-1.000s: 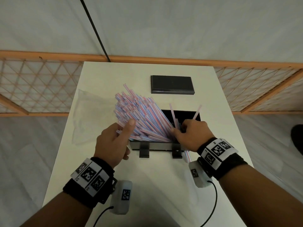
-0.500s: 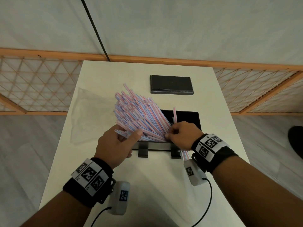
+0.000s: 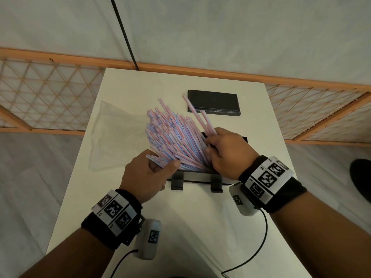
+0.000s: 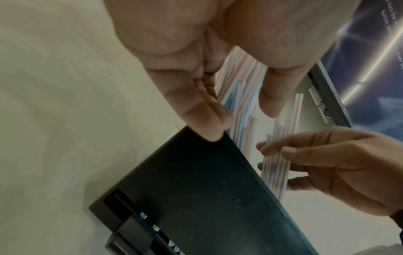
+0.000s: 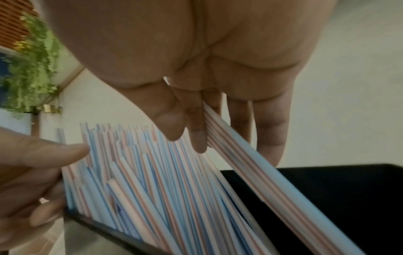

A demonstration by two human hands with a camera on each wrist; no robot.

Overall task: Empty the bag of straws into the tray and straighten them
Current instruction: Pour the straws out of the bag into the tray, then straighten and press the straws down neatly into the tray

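Seen from the head camera: black tray [image 3: 200,178] on a white table [image 3: 180,227], near edge facing the person, 2 small black feet under that edge. Big bundle of red- and blue-striped straws [image 3: 176,141] standing in the tray's left part, lower ends down inside, tops fanned out and leaning up and away to the left, well past the tray's left wall.

Left hand [image 3: 145,176] at the tray's near-left corner, back of the hand up, wrist bent toward the tray. Thumb stretched across the lowest straws of the fan, fingers curled underneath, so a loose grip on the bundle's left side. From the left wrist camera: thumb tip and a fingertip hanging over the tray's edge, straws running between them.

Right hand [image 3: 226,155] over the tray's middle, just right of the bundle, knuckles up. A few straws [image 3: 197,115] pinched between thumb and fingers, pulled clear of the rest, tips pointing away beyond the tray's far edge. From the right wrist camera: those straws [image 5: 250,163] slanting from the fingers [image 5: 196,131] down into the tray, other fingers extended behind them.

Empty clear plastic bag [image 3: 118,137] flat on the table, left of the tray. Flat black lid-like slab [image 3: 213,102] beyond the tray's far edge. Banded wrist straps with printed markers on both forearms.
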